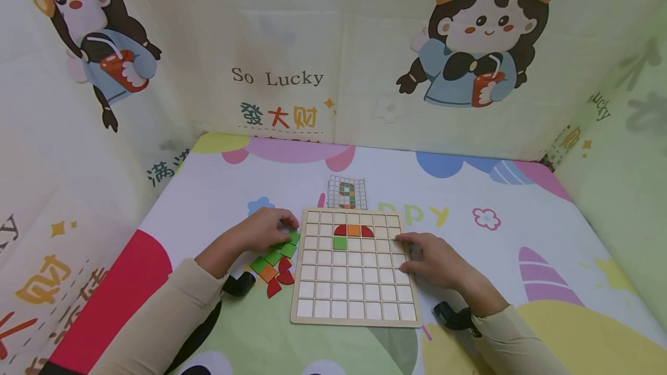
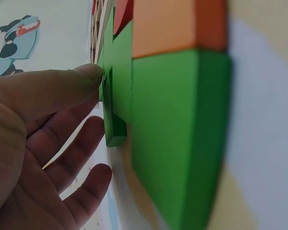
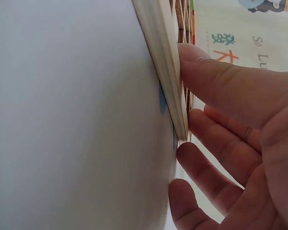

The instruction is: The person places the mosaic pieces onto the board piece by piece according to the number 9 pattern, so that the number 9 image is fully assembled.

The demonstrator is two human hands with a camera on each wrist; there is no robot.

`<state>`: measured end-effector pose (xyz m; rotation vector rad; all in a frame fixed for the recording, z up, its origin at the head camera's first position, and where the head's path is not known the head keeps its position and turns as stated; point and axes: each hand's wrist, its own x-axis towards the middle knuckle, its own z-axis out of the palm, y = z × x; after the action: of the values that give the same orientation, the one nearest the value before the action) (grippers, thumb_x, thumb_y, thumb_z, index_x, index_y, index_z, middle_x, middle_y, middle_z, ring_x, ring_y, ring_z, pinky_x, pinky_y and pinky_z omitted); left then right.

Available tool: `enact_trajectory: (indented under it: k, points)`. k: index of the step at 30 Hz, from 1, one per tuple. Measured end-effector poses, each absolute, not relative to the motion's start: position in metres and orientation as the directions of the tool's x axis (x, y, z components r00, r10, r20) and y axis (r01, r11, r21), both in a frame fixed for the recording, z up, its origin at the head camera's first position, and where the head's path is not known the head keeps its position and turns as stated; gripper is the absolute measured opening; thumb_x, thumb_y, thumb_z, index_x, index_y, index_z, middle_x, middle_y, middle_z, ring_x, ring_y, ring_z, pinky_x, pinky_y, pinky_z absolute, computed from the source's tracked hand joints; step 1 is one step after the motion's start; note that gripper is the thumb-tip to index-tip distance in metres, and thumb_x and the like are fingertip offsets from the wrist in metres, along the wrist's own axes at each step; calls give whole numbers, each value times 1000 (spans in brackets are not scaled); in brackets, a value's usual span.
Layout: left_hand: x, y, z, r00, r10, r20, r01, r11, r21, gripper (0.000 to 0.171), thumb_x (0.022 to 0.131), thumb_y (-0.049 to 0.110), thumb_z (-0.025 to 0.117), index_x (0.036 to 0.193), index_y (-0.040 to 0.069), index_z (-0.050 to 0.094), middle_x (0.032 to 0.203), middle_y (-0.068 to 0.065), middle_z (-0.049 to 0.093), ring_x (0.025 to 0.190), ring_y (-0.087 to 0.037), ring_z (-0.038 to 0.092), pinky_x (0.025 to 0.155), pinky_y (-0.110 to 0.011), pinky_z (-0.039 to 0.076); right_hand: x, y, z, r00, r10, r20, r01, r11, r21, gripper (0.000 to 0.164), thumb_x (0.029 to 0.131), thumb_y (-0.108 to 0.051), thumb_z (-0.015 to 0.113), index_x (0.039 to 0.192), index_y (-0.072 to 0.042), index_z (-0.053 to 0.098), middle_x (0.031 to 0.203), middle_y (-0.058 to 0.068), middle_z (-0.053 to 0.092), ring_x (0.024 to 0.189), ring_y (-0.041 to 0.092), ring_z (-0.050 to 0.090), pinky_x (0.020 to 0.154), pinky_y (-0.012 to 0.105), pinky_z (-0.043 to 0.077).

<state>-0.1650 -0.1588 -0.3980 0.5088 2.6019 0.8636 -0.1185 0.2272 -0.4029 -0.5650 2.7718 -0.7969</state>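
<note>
My left hand [image 1: 268,229] is at a loose pile of tiles left of the wooden grid board [image 1: 359,320], its thumb and forefinger tips at a green square tile [image 1: 294,238]. In the left wrist view the thumb [image 2: 89,72] touches green; the forefinger's tip is mostly hidden behind it. The other fingers are loosely bent. My right hand [image 1: 435,256] rests on the board's right edge, its thumb and fingers spread along the rim [image 3: 165,62]. On the board, an orange square [image 1: 354,230] sits between two red quarter-circles [image 1: 367,231], with a green square [image 1: 340,243] below the left one.
The pile also has an orange square [image 1: 268,272], several green squares [image 1: 272,257] and red quarter-circles [image 1: 274,288]. Behind the board lies a small grid card [image 1: 347,190] with a coloured pattern. A printed cloth [image 1: 469,213] covers the table; curtains surround it.
</note>
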Motion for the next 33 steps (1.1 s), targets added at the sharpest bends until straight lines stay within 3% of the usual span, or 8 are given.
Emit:
enact_trajectory:
  k: [33]
  points:
    - [-167,-161,-402,-887,413,-205,218,768,602,24,89,9,72,112,8,67,108,-1,66,102,-23,57,92,-40,52,-119,228,-403,-904,-421,-77,-316,776,-546,57,83,-18,82,133,-2,61,132,17,61,126,41,51,103,57,39]
